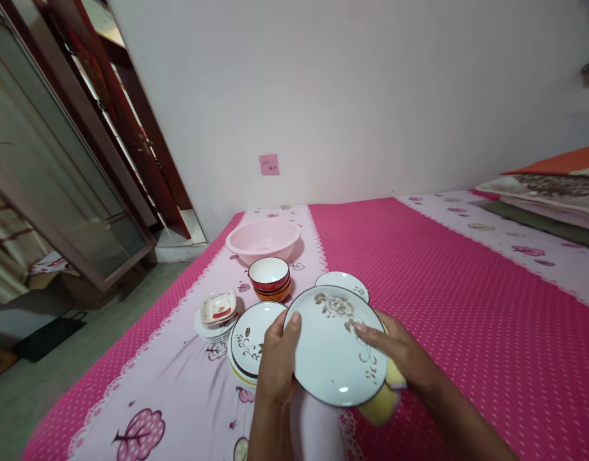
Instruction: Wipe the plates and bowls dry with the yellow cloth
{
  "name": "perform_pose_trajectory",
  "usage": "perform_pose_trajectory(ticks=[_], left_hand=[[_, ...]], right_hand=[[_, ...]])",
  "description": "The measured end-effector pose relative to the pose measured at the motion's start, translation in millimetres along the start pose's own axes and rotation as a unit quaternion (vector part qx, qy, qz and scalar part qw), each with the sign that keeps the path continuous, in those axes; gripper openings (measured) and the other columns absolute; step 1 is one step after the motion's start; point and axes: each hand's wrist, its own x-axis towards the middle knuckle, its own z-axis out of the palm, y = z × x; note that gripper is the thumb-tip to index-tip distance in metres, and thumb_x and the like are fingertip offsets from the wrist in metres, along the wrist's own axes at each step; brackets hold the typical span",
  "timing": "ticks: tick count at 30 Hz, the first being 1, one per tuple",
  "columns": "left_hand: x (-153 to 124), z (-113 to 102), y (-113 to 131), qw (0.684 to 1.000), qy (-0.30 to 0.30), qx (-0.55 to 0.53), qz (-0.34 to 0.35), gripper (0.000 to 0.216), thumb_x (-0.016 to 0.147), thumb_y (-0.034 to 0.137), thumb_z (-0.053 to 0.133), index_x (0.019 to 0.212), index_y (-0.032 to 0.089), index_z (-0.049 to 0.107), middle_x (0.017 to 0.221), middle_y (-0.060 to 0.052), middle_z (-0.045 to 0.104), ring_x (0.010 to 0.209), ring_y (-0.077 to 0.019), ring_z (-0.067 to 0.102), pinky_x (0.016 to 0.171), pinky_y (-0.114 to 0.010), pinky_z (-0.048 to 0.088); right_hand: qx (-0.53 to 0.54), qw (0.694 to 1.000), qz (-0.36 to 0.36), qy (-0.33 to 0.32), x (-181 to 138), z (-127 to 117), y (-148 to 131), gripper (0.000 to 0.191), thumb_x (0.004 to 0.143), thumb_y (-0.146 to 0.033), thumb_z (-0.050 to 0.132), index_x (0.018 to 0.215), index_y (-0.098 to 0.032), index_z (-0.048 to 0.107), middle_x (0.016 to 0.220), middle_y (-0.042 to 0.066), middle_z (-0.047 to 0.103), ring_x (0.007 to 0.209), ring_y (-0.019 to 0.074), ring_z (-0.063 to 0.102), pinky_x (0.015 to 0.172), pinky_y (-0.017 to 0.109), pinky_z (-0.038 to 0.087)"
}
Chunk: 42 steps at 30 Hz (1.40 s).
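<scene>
A white plate (pixel 335 358) with a dark rim and brown flower pattern is held tilted, its face toward me. My left hand (pixel 278 358) grips its left edge, thumb on the face. My right hand (pixel 403 349) holds the right edge, fingers on the front near the flowers. A yellow cloth (pixel 381 404) shows below and behind the plate by my right hand; whether that hand also grips it is hidden. Just beyond lies another white plate (pixel 340 280), partly covered by the held one. Left of my left hand sits a stack of plates (pixel 251 333) with a matching flower pattern on top.
Stacked bowls (pixel 269 275), red and orange outside, stand behind the plate stack. Small square dishes (pixel 218 307) rest on white saucers (pixel 212 334) at left. Farther back is a pink basin (pixel 263 238). Everything is on a pink patterned bedspread (pixel 443 320) against a wall; folded bedding (pixel 554 195) lies right.
</scene>
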Motion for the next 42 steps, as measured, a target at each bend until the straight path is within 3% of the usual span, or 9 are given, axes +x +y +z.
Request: perform_pose_trajectory(ticks=[5, 11, 16, 20, 23, 27, 31, 36, 42], left_hand=[[1.2, -16.3, 5.3, 0.993, -0.018, 0.113, 0.008, 0.049, 0.086, 0.053, 0.072, 0.117, 0.015, 0.072, 0.092, -0.009, 0.080, 0.077, -0.0234, 0.074, 0.067, -0.028, 0.055], [7.0, 0.0, -15.0, 0.992, 0.104, 0.036, 0.059, 0.048, 0.085, 0.051, 0.074, 0.119, 0.017, 0.069, 0.103, -0.009, 0.080, 0.092, -0.0247, 0.074, 0.081, -0.033, 0.058], [5.6, 25.5, -33.4, 0.967, 0.228, -0.105, 0.053, 0.043, 0.093, 0.044, 0.064, 0.128, 0.019, 0.062, 0.105, -0.011, 0.079, 0.091, -0.0261, 0.076, 0.079, -0.038, 0.061], [3.6, 29.8, -30.4, 0.974, 0.191, -0.114, 0.041, 0.040, 0.090, 0.039, 0.068, 0.125, 0.019, 0.064, 0.110, -0.012, 0.078, 0.093, -0.0261, 0.076, 0.081, -0.038, 0.061], [3.7, 22.3, -18.1, 0.986, 0.130, -0.102, 0.017, 0.046, 0.084, 0.036, 0.076, 0.125, 0.017, 0.066, 0.113, -0.013, 0.078, 0.102, -0.0272, 0.074, 0.092, -0.039, 0.058], [1.2, 3.5, -0.7, 0.998, 0.060, 0.006, -0.008, 0.050, 0.082, 0.046, 0.078, 0.123, 0.017, 0.070, 0.114, -0.013, 0.078, 0.106, -0.0283, 0.072, 0.097, -0.040, 0.055], [-2.6, -15.6, 5.2, 0.997, 0.009, 0.076, -0.028, 0.059, 0.077, 0.052, 0.081, 0.123, 0.016, 0.072, 0.110, -0.015, 0.079, 0.103, -0.0315, 0.073, 0.096, -0.044, 0.055], [3.9, -16.4, -6.6, 0.995, 0.056, 0.083, 0.010, 0.058, 0.075, 0.052, 0.083, 0.119, 0.015, 0.073, 0.110, -0.013, 0.079, 0.108, -0.0314, 0.071, 0.098, -0.042, 0.054], [7.9, 15.9, -24.1, 0.978, 0.196, -0.046, 0.046, 0.047, 0.091, 0.045, 0.067, 0.130, 0.018, 0.065, 0.117, -0.013, 0.077, 0.106, -0.0282, 0.073, 0.093, -0.040, 0.058]], right_hand=[[-0.006, 0.996, -0.005, -0.084, -0.4, 5.9, -1.8, 0.056, 0.080, -0.049, 0.079, 0.126, -0.017, 0.071, 0.104, 0.011, 0.081, 0.089, 0.0295, 0.075, 0.082, 0.042, 0.058], [0.039, 0.999, 0.012, 0.010, 1.9, 9.7, 3.6, 0.063, 0.081, -0.051, 0.079, 0.132, -0.017, 0.066, 0.113, 0.014, 0.079, 0.090, 0.0308, 0.077, 0.072, 0.037, 0.060], [0.100, 0.991, 0.021, 0.083, 3.4, 21.9, 16.4, 0.070, 0.079, -0.048, 0.081, 0.138, -0.014, 0.061, 0.111, 0.016, 0.080, 0.096, 0.0355, 0.077, 0.082, 0.045, 0.061], [0.103, 0.989, 0.017, 0.108, 3.0, 21.5, 17.7, 0.067, 0.077, -0.047, 0.083, 0.133, -0.014, 0.064, 0.115, 0.016, 0.079, 0.104, 0.0363, 0.075, 0.089, 0.046, 0.060], [0.069, 0.992, 0.025, 0.100, 1.5, 12.7, 11.6, 0.062, 0.079, -0.049, 0.081, 0.130, -0.016, 0.068, 0.106, 0.014, 0.082, 0.094, 0.0343, 0.077, 0.084, 0.044, 0.060], [0.024, 0.998, 0.040, 0.036, -1.6, 3.2, 4.6, 0.062, 0.080, -0.051, 0.079, 0.130, -0.016, 0.069, 0.091, 0.011, 0.083, 0.075, 0.0302, 0.077, 0.068, 0.038, 0.058], [0.019, 0.997, 0.055, -0.044, -4.9, 0.4, 1.3, 0.056, 0.079, -0.048, 0.080, 0.125, -0.016, 0.072, 0.095, 0.011, 0.082, 0.078, 0.0287, 0.077, 0.070, 0.037, 0.058], [0.026, 0.997, 0.063, -0.023, -3.5, 1.1, 1.7, 0.056, 0.079, -0.048, 0.081, 0.124, -0.016, 0.072, 0.090, 0.010, 0.082, 0.073, 0.0263, 0.076, 0.067, 0.034, 0.056], [0.071, 0.995, 0.035, 0.064, 6.3, 11.2, 17.5, 0.067, 0.077, -0.051, 0.082, 0.130, -0.014, 0.068, 0.092, 0.013, 0.082, 0.073, 0.0297, 0.077, 0.067, 0.037, 0.058]])
